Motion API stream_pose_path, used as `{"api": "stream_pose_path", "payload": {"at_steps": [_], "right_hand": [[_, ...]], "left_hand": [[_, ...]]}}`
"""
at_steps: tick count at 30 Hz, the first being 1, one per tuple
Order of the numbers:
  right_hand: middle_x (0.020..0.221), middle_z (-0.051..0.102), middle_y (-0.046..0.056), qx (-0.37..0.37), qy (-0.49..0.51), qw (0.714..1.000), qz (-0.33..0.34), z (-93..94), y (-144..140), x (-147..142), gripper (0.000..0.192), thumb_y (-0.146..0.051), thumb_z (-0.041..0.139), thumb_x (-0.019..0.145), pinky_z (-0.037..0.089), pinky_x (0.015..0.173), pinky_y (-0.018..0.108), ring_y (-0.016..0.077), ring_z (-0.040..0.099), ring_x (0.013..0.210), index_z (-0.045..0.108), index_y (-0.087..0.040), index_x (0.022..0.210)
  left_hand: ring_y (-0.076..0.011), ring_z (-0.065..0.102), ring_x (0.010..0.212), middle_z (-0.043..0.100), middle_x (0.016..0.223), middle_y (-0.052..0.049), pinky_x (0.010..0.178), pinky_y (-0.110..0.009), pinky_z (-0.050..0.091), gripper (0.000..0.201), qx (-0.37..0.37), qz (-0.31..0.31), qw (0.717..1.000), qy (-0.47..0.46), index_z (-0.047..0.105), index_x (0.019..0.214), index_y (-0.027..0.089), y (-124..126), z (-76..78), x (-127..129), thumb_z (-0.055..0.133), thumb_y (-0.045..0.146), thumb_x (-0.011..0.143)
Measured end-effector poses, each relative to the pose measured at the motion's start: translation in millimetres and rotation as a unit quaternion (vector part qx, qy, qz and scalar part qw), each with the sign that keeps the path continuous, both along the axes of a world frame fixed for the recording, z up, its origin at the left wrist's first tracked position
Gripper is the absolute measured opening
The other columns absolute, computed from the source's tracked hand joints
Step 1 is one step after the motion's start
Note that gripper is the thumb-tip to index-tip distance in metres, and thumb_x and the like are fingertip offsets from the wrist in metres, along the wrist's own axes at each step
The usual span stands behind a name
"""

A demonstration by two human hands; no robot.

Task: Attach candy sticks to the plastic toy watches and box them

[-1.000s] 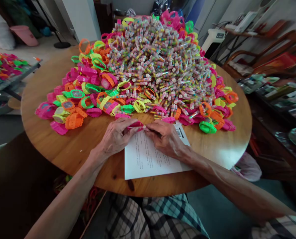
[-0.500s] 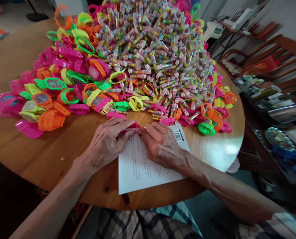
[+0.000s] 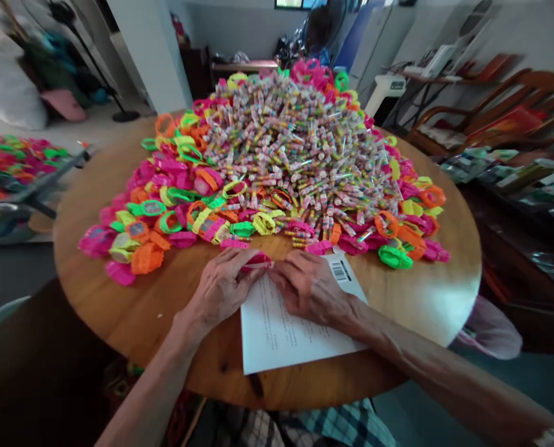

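A bright pink toy watch (image 3: 257, 261) is held over the near part of the round table. My left hand (image 3: 222, 284) wraps its fingers and thumb around the left side of it. At its right end, the closed fingertips of my right hand (image 3: 310, 287) pinch; a small pale bit shows there, too small to name. Beneath my right hand lies a white printed sheet (image 3: 263, 351) with a barcode. Just beyond my hands rises a big heap of small wrapped candy rolls (image 3: 300, 155), ringed by pink, orange, green and yellow toy watches (image 3: 147, 257).
The wooden table (image 3: 132, 310) has a rounded edge close to my lap. To the left, another surface carries more coloured toy watches (image 3: 20, 161). A wooden armchair (image 3: 505, 118) and a dark cluttered table (image 3: 514, 223) stand at the right.
My view has tilted up and turned left, so more of the room shows. Both hands keep their hold at the pink toy watch, with little movement.
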State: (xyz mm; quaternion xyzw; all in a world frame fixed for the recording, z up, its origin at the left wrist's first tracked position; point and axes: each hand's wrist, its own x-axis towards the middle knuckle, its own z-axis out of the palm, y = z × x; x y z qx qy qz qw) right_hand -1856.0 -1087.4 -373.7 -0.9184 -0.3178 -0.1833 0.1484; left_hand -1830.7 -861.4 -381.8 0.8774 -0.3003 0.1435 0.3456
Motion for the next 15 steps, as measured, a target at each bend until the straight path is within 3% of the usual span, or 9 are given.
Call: {"api": "stream_pose_path", "payload": {"at_steps": [2, 5, 8, 11, 15], "right_hand": [[0.084, 0.067, 0.010, 0.028, 0.020, 0.998, -0.044, 8.0, 1.6, 9.2, 0.029, -0.030, 0.049, 0.105, 0.040, 0.066, 0.036, 0.0209, 0.056, 0.074, 0.070, -0.015, 0.089], [0.100, 0.070, 0.013, 0.029, 0.028, 0.994, -0.101, 18.0, 6.5, 37.9, 0.021, -0.024, 0.052, 0.100, 0.035, 0.063, 0.035, 0.0216, 0.057, 0.078, 0.069, -0.014, 0.104], [0.107, 0.069, 0.014, -0.006, 0.032, 0.994, -0.101, 18.3, 13.3, 74.0, 0.025, -0.019, 0.055, 0.094, 0.033, 0.064, 0.034, 0.0218, 0.058, 0.082, 0.067, -0.013, 0.116], [0.105, 0.070, 0.014, -0.025, 0.046, 0.996, -0.071, 10.7, 20.4, 98.9, 0.023, -0.011, 0.057, 0.088, 0.033, 0.067, 0.033, 0.0213, 0.058, 0.086, 0.069, -0.013, 0.107], [0.094, 0.069, 0.013, 0.008, 0.054, 0.997, -0.062, 5.4, 23.2, 105.7, 0.015, -0.008, 0.058, 0.082, 0.032, 0.066, 0.033, 0.0200, 0.055, 0.080, 0.070, -0.013, 0.089]], "left_hand": [[-0.0233, 0.073, 0.103, 0.078, 0.112, -0.008, 0.091, -0.037, 0.060, 0.024, -0.012, 0.035, 0.999, -0.008, 0.073, 0.121, 0.023, 12.4, 5.2, -7.1, 0.066, 0.033, 0.100], [-0.0219, 0.072, 0.103, 0.078, 0.113, -0.006, 0.095, -0.038, 0.058, 0.025, -0.033, 0.119, 0.992, -0.024, 0.073, 0.122, 0.024, 42.6, 10.8, -23.0, 0.067, 0.033, 0.099], [-0.0213, 0.073, 0.098, 0.078, 0.111, -0.006, 0.095, -0.038, 0.059, 0.027, -0.027, 0.194, 0.980, -0.018, 0.075, 0.117, 0.022, 77.2, 10.6, -42.2, 0.069, 0.039, 0.097], [-0.0225, 0.073, 0.099, 0.077, 0.112, -0.007, 0.096, -0.038, 0.059, 0.032, 0.003, 0.247, 0.969, 0.006, 0.074, 0.116, 0.020, 109.8, 5.1, -69.3, 0.070, 0.044, 0.096], [-0.0239, 0.074, 0.094, 0.077, 0.108, -0.006, 0.092, -0.039, 0.061, 0.038, 0.022, 0.331, 0.943, 0.034, 0.073, 0.118, 0.021, 154.9, -5.3, -117.7, 0.069, 0.050, 0.093]]}}
